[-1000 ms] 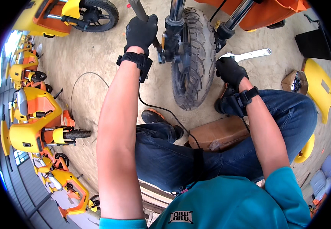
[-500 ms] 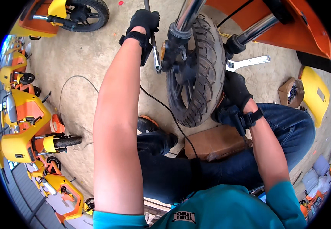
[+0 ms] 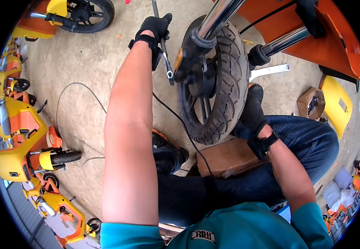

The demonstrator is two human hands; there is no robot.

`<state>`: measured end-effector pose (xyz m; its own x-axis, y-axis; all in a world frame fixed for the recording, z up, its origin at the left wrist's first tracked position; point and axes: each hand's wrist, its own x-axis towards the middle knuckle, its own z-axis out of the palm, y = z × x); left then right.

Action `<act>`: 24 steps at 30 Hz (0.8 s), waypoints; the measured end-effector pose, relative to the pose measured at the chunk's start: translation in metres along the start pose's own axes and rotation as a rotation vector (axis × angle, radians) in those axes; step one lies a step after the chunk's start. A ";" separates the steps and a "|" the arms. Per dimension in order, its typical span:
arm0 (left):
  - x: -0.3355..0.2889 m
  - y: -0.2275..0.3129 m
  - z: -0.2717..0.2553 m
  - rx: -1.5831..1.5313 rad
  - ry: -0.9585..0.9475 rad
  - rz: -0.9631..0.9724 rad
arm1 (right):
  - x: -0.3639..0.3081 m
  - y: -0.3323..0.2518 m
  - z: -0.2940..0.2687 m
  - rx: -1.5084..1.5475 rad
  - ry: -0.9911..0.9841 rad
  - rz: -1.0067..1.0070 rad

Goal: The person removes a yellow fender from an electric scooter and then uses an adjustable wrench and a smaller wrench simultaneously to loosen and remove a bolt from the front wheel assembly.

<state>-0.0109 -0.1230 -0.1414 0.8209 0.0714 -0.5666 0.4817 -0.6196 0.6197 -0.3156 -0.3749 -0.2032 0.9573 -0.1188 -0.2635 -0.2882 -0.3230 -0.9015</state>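
Observation:
A long ratchet wrench (image 3: 166, 61) slants down toward the left side of the front wheel hub (image 3: 198, 83). My left hand (image 3: 157, 28), in a black glove, is wrapped round its handle, and the ratchet head sits beside the fork leg's lower end. My right hand (image 3: 252, 114), also gloved in black, is low along the right side of the tyre (image 3: 232, 91). Its fingers blend into dark shapes there, so their pose is unclear. Just above it, a silver wrench (image 3: 273, 71) sticks out to the right from behind the tyre.
Chrome fork tubes (image 3: 218, 20) and orange bodywork (image 3: 337, 45) overhang the wheel. A cardboard box (image 3: 227, 157) lies before my legs; a black cable (image 3: 176, 112) crosses the floor. To the right are an open paper bag (image 3: 312, 103) and a yellow panel (image 3: 337, 103). Yellow-orange vehicles (image 3: 18, 153) line the left.
My right hand has drawn back from the silver wrench, down along the tyre. My left hand still grips the ratchet wrench. The view and wheel have shifted slightly.

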 end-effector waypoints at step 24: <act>0.009 -0.005 0.005 -0.020 -0.025 -0.045 | -0.037 0.045 0.062 -0.406 -0.250 -0.050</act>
<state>-0.0082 -0.1232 -0.1525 0.7904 0.0791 -0.6075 0.5241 -0.6006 0.6038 -0.3625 -0.3269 -0.2548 0.9318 0.1198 -0.3427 -0.1794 -0.6688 -0.7215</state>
